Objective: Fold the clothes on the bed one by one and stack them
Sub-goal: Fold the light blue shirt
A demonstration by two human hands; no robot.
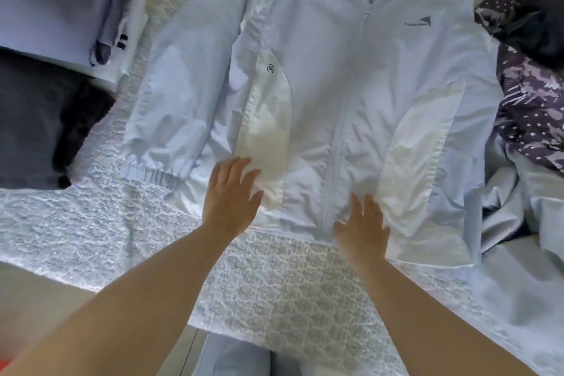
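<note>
Folded stack (58, 3) and a dark pile (39, 128) sit far left on the bed (91, 223). Jacket (320, 85) lies flat, front up, mid-bed: left hand (233, 195) flat on its hem left of the zip, right hand (363, 224) flat on the hem just right of it, fingers straight, gripping nothing. Unfolded patterned clothes (531, 107) heaped far right.

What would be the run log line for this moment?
stage: smoothing | item: pale blue jacket flat on bed | left hand open on hem | right hand open by zipper
</note>
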